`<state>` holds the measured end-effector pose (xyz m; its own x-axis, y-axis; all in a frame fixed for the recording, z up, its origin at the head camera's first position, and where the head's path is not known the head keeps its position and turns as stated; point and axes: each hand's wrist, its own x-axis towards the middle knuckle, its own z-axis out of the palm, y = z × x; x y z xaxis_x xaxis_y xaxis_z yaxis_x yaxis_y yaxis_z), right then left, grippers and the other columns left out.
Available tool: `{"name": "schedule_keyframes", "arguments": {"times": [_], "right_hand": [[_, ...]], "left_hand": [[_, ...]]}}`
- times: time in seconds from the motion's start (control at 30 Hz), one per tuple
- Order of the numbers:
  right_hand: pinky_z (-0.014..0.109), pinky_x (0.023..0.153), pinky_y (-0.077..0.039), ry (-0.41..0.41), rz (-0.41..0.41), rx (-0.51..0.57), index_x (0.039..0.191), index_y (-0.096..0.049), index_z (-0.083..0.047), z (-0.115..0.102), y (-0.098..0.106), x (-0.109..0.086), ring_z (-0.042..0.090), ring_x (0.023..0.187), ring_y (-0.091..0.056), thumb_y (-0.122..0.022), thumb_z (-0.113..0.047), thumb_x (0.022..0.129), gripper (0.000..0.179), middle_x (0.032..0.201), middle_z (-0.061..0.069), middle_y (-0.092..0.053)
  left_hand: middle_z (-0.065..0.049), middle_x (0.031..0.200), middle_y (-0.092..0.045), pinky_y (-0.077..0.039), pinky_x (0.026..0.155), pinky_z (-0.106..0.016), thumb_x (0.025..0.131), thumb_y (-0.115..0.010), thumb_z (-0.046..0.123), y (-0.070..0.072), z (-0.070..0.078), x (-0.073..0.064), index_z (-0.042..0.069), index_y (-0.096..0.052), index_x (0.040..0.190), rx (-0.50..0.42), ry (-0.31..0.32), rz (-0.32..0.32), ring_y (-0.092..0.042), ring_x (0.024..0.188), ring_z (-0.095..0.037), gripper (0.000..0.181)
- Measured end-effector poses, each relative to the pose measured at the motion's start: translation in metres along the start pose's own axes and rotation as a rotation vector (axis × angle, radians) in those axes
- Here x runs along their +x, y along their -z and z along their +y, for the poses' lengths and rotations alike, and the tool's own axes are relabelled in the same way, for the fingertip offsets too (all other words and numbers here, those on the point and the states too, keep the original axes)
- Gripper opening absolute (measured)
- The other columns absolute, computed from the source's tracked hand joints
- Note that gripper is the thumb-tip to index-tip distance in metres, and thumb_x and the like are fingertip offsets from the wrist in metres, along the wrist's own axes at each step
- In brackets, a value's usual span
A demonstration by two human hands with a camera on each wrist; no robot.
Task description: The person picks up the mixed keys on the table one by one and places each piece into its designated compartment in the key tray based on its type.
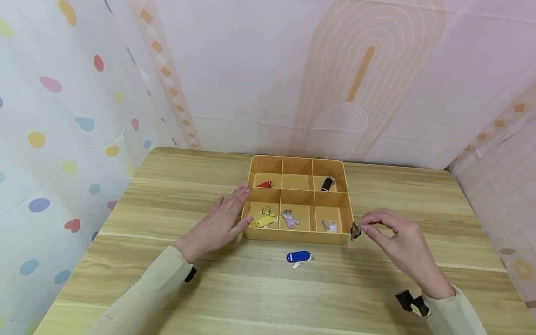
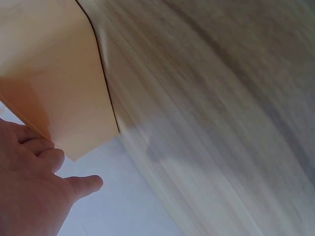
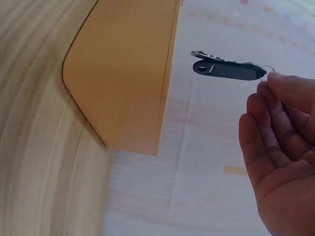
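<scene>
My right hand [image 1: 404, 239] pinches a ring with a black key tag [image 3: 229, 70] and a key hanging from it, just off the right front corner of an orange divided tray [image 1: 297, 237]. My left hand [image 1: 219, 223] touches the tray's left wall with fingers extended. Inside the tray, a red key tag [image 1: 264, 184] lies back left and a black-tagged key [image 1: 327, 184] back right. Along the front row are yellow-tagged keys [image 1: 266, 220], purple-tagged keys [image 1: 290, 220] and a pale pink tag [image 1: 332, 226] beside a key. A blue-tagged key [image 1: 298, 257] lies on the table before the tray.
The wood-grain table [image 1: 201, 298] ends at patterned curtains [image 1: 243, 74] behind and on the left. Thin dividers [image 1: 281, 204] split the tray into several compartments. A dark strap piece [image 1: 412, 303] sits at my right wrist.
</scene>
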<state>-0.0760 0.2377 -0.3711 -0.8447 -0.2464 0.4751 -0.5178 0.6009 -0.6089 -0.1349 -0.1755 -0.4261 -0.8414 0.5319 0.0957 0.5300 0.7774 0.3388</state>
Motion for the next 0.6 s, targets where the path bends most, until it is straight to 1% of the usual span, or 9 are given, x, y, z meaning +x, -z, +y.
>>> {"name": "schedule_keyframes", "arguments": {"times": [0.23, 0.47, 0.6], "right_hand": [[0.006, 0.085, -0.048, -0.073, -0.001, -0.01, 0.096, -0.078, -0.02, 0.001, -0.002, 0.006, -0.001, 0.094, -0.066, -0.079, 0.002, 0.09, 0.023, 0.099, -0.009, -0.075], [0.007, 0.087, -0.048, -0.1, 0.007, 0.026, 0.098, -0.078, -0.019, 0.001, -0.005, 0.013, -0.001, 0.095, -0.066, -0.078, -0.002, 0.092, 0.018, 0.1, -0.005, -0.076], [0.008, 0.087, -0.047, -0.121, 0.005, 0.026, 0.099, -0.078, -0.02, 0.002, -0.006, 0.018, -0.001, 0.095, -0.066, -0.077, -0.006, 0.094, 0.015, 0.101, -0.007, -0.075]], "left_hand": [[-0.013, 0.173, -0.01, -0.018, 0.123, -0.064, 0.112, -0.037, 0.046, 0.001, 0.001, -0.001, -0.001, -0.014, 0.164, -0.002, 0.003, -0.008, -0.013, 0.158, -0.031, 0.074], [-0.012, 0.173, -0.007, -0.017, 0.124, -0.06, 0.112, -0.035, 0.047, 0.003, 0.001, -0.001, 0.0, -0.012, 0.165, -0.024, 0.014, -0.03, -0.01, 0.159, -0.029, 0.074], [-0.012, 0.173, -0.007, -0.018, 0.125, -0.059, 0.112, -0.035, 0.047, 0.003, 0.001, -0.001, 0.0, -0.012, 0.165, -0.027, 0.014, -0.033, -0.01, 0.159, -0.028, 0.074]]}}
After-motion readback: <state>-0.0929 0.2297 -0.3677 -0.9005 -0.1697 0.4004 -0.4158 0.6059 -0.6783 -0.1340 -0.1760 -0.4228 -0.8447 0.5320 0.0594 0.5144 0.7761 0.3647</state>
